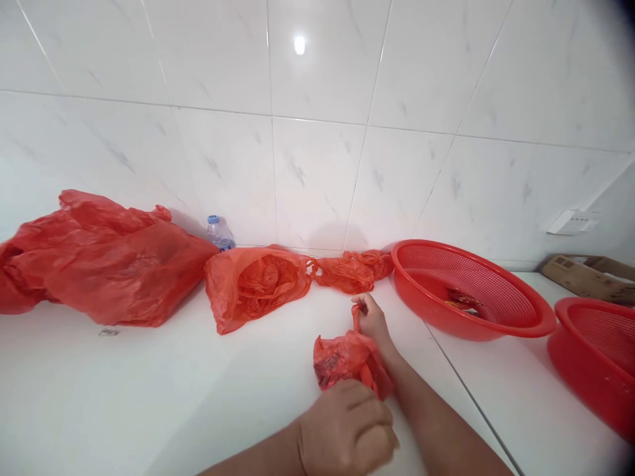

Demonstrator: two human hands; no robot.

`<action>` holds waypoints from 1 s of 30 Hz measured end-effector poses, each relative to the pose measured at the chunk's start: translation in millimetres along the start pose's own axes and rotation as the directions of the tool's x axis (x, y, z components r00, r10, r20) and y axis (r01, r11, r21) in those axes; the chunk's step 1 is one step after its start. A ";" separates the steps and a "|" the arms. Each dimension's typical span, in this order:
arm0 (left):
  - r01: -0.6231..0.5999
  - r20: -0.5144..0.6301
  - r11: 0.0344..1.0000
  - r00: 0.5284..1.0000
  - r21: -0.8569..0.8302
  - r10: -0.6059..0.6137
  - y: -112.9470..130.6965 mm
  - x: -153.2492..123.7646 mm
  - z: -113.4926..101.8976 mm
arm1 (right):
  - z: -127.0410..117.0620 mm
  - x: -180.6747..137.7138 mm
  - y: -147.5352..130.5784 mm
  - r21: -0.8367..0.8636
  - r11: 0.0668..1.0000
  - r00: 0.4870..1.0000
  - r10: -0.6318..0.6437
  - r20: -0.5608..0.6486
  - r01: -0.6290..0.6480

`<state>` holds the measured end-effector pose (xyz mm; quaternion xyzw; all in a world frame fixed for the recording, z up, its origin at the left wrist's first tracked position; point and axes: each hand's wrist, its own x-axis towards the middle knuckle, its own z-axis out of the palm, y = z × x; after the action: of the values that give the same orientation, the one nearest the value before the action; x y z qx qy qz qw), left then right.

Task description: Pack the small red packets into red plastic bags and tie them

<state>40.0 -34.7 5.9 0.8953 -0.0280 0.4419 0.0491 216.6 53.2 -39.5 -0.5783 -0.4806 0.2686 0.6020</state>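
Note:
A small red plastic bag [340,357] with something dark inside is between my hands, above the white table. My right hand [374,320], on the far side, pinches a twisted end of the bag between thumb and fingers. Close to me, my left hand [350,426] is closed in a fist, and a strip of the same bag runs down to it. The back of this fist hides what lies inside its fingers. What the bag contains cannot be made out through the film.
Along the tiled wall lie a large red bag [124,264], an open red bag [268,277] and a crumpled red bag [347,271]. A bottle [217,231] stands behind them. At right are a red colander [476,324], another red basket [590,370] and a cardboard box [585,274].

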 end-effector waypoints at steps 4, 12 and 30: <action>-0.090 -0.041 0.996 0.995 -0.024 0.089 15.4 2.3 6.4 | -0.1 -0.5 2.8 -0.090 0.996 0.999 -0.022 0.034 0.025; 0.217 0.162 0.955 0.954 0.202 -0.251 -8.8 -3.4 -5.2 | -9.7 3.7 -2.0 -0.208 0.971 0.989 -0.092 0.112 0.114; 0.708 -0.114 0.578 0.667 0.407 -0.736 -6.9 -154.7 -115.2 | 9.2 16.8 6.3 -0.764 0.607 0.974 -0.186 0.132 0.219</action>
<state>-144.2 -13.8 -47.8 0.8313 0.4322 0.3482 0.0309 216.5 73.2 -42.2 -0.7168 -0.6229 -0.0219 0.3126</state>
